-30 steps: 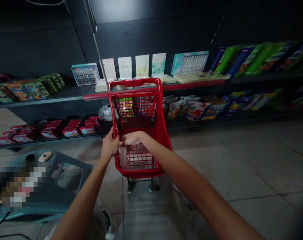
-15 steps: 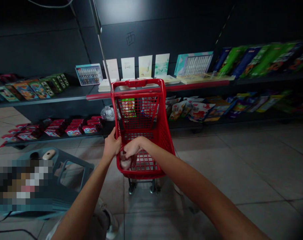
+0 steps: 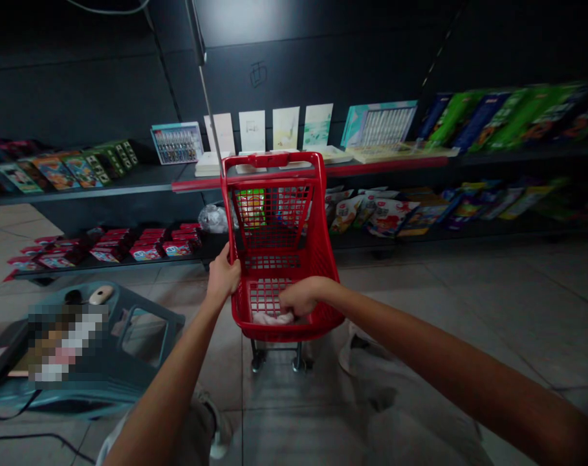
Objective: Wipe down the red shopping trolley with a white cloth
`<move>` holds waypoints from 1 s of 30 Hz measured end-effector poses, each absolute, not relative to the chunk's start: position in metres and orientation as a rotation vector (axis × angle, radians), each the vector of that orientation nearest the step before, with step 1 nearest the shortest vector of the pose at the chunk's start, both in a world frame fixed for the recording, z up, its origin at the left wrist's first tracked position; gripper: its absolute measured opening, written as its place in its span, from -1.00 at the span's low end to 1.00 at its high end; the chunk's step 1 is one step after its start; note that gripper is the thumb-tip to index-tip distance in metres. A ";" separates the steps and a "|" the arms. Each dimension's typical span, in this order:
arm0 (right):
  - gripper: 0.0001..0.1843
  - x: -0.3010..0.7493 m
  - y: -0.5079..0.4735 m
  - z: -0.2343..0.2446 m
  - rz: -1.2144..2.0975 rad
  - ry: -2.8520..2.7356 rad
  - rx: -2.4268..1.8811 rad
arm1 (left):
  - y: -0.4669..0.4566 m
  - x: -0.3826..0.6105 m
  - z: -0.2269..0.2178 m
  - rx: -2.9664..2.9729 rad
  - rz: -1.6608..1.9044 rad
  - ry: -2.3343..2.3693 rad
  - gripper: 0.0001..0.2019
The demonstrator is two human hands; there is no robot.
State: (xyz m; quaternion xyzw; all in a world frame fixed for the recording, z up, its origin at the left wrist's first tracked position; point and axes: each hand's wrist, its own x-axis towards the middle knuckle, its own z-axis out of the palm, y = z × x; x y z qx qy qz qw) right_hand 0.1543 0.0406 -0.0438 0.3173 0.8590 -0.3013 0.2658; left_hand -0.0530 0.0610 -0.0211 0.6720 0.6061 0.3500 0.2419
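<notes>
While L grip [image 3: 223,277] clamps red cart [image 3: 269,160] side, R grip [image 3: 298,296] bunches beside white cloth [image 3: 273,318] in cart; can't tell if shut.

Right hand [image 3: 298,296] in red shopping trolley [image 3: 269,160]

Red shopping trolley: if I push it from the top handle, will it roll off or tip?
The red shopping trolley probably rolls easily on its small casters. Its tall basket sits over a narrow wheelbase, so a hard push at the handle could likely tip it. The open mesh walls suggest it is fairly light, so it may move with little force.
</notes>
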 end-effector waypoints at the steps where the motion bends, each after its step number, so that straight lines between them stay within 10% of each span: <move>1: -0.76 0.161 0.041 -0.045 -0.780 2.246 0.910 | 0.062 -0.053 -0.021 1.827 0.956 1.670 -0.48; 9: -0.78 0.169 0.049 -0.074 -0.752 2.180 1.338 | 0.032 -0.035 -0.012 2.269 1.096 1.786 -0.54; 17: -0.64 0.159 0.073 -0.072 -0.890 2.325 1.164 | -0.014 0.001 -0.021 2.623 0.078 1.318 -0.51; 30: -0.85 0.155 0.094 -0.068 -1.476 2.619 0.996 | 0.000 -0.007 -0.032 2.316 0.677 1.610 -0.74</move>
